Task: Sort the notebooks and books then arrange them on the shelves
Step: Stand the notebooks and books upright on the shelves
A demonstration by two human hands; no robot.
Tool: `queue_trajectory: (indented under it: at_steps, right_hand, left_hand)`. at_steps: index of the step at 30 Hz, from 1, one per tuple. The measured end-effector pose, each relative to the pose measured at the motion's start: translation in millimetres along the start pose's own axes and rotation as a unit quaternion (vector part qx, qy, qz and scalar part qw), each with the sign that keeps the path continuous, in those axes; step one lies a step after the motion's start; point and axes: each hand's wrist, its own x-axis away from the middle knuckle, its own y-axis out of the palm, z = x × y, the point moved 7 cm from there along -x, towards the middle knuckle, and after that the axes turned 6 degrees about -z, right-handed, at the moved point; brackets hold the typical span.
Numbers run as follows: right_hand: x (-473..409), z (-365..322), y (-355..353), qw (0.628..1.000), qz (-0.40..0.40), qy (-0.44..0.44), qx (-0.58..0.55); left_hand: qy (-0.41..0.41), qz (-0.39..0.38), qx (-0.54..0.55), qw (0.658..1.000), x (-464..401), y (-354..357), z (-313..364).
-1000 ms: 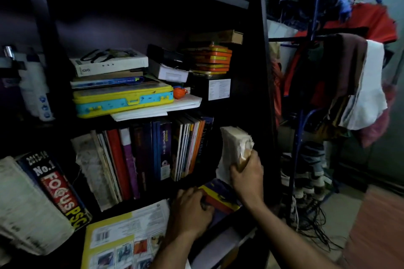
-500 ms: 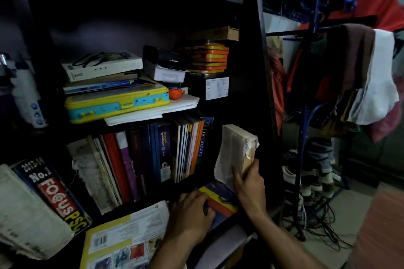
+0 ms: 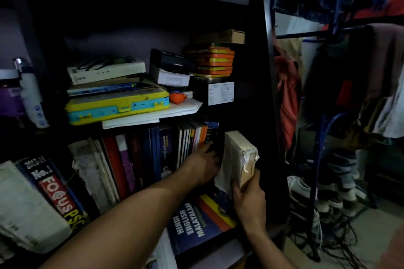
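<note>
A thick worn book (image 3: 237,155) with a torn spine stands upright at the right end of the middle shelf. My right hand (image 3: 249,201) grips its lower spine corner from below. My left hand (image 3: 204,165) reaches into the gap beside it, fingers against the last of the upright books (image 3: 166,150), a dark blue one. Its fingertips vanish in the shadow. A blue, red and yellow dictionary (image 3: 196,223) lies flat below both hands, on the shelf's front edge.
The upper shelf holds a yellow and blue case (image 3: 118,107), a white box (image 3: 105,71) and stacked orange tins (image 3: 215,61). A Focus PSC book (image 3: 56,192) leans at the left. A clothes rack (image 3: 328,72), shoes and cables crowd the floor on the right.
My left hand has lifted off the flat dictionary and reached up to the right end of the upright row. My right hand keeps hold of the thick book.
</note>
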Motion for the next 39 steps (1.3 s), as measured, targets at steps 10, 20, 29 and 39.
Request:
queue_trajectory:
  at_steps: [10, 20, 29, 39]
  right_hand:
    - [-10, 6, 6, 0.999, 0.014, -0.001, 0.037]
    - [-51, -7, 28, 0.995, -0.043, -0.014, 0.087]
    - [-92, -58, 84, 0.989, -0.073, -0.035, 0.124]
    - [-83, -30, 130, 0.980, -0.170, -0.023, -0.104]
  left_hand:
    - [-0.020, -0.090, -0.231, 0.969, -32, 46, -18]
    - [0.001, -0.029, -0.150, 0.988, 8, 56, -35]
    - [-0.029, 0.041, -0.067, 0.996, 18, 70, -32]
    - [-0.152, -0.014, 0.416, 0.897, 82, 53, 9]
